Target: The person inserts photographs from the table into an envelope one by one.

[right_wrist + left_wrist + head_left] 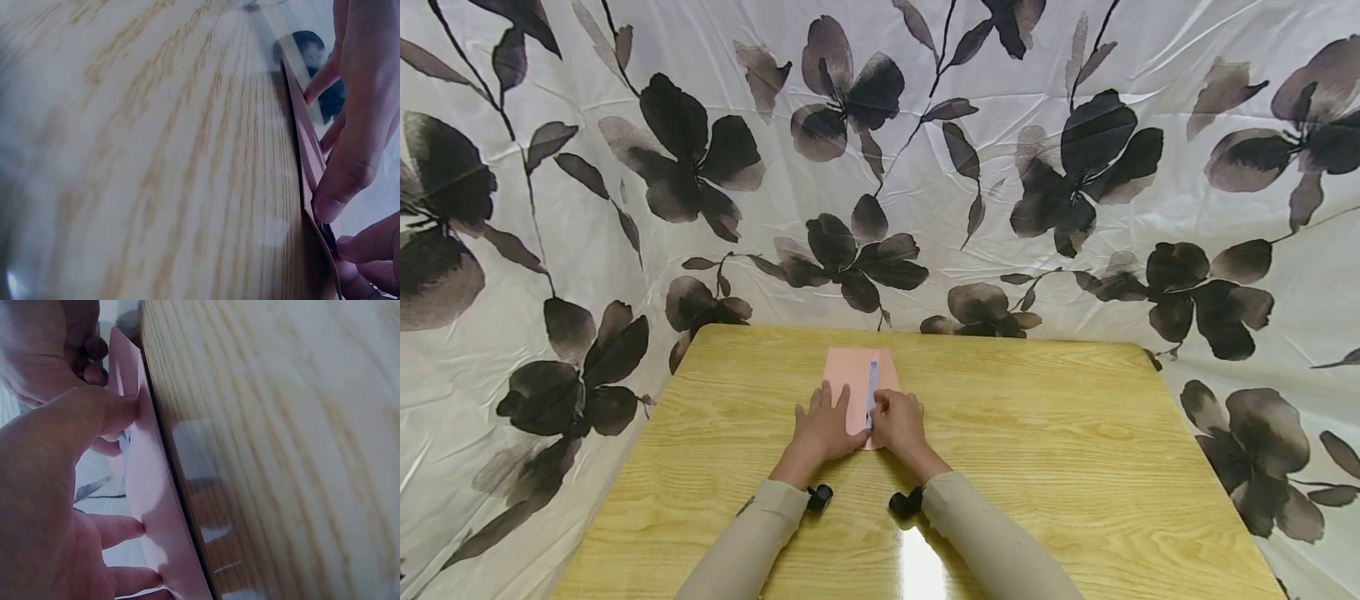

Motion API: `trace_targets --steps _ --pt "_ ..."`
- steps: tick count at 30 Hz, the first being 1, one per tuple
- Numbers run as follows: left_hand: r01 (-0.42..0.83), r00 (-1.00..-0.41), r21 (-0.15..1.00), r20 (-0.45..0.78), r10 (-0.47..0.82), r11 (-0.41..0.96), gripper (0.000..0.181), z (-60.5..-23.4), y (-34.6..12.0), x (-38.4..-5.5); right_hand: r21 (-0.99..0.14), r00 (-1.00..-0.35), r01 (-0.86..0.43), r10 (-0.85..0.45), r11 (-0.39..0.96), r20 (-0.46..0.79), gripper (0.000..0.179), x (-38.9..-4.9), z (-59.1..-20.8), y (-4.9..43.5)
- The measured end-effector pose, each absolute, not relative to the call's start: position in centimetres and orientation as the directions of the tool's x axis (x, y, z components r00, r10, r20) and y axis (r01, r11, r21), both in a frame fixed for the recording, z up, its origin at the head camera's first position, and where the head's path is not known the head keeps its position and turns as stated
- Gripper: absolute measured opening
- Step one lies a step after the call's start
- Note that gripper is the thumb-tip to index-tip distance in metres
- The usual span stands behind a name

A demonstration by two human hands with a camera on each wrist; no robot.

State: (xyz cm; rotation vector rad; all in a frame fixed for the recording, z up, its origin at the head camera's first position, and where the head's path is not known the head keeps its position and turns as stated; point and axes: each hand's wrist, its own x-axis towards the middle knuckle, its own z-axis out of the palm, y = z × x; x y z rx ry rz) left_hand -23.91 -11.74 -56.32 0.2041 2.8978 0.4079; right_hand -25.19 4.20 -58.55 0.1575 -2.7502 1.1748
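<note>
A pink folded sheet [848, 367] of paper or card lies on the wooden table, with a narrow light-blue strip [872, 379] lengthwise on it. My left hand [824, 429] rests on the sheet, fingers spread and thumb pressing close to the strip's near end. The right hand [901, 423] has curled fingers and pinches at the strip's near end, beside the left thumb. In the right wrist view, a small dark piece [327, 235] shows between the left thumb and the right fingertips. The right fingers partly hide what they pinch.
The yellow wood-grain table [1037, 433] extends around the sheet on all sides. Behind and beside it hangs a white cloth with dark flowers [850, 258]. Black cameras [820, 497] sit at both wrists.
</note>
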Motion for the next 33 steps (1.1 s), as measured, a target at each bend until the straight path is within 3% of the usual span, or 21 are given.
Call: trace_targets --steps 21,26,30,33 --pt "0.119 -0.967 0.322 -0.178 0.184 0.939 0.099 -56.6 -11.9 -24.0 -0.708 -0.979 -0.186 -0.067 0.681 0.193 0.005 -25.0 -59.3 4.6" --pt "0.117 -0.968 0.355 -0.166 0.185 0.928 0.099 -56.8 -12.2 -23.8 -0.779 -0.979 -0.199 -0.082 0.595 0.188 0.029 -24.5 -59.1 5.2" --pt "0.112 -0.973 0.395 -0.141 0.180 0.912 0.095 -56.7 -12.5 -23.6 -0.827 -0.970 -0.242 -0.108 0.508 0.218 0.032 -23.9 -58.6 6.4" --pt "0.139 -0.977 0.396 -0.096 0.191 0.908 0.091 -56.4 -13.0 -23.6 -0.795 -0.950 -0.303 -0.107 0.525 0.292 0.032 -23.7 -58.2 7.6"
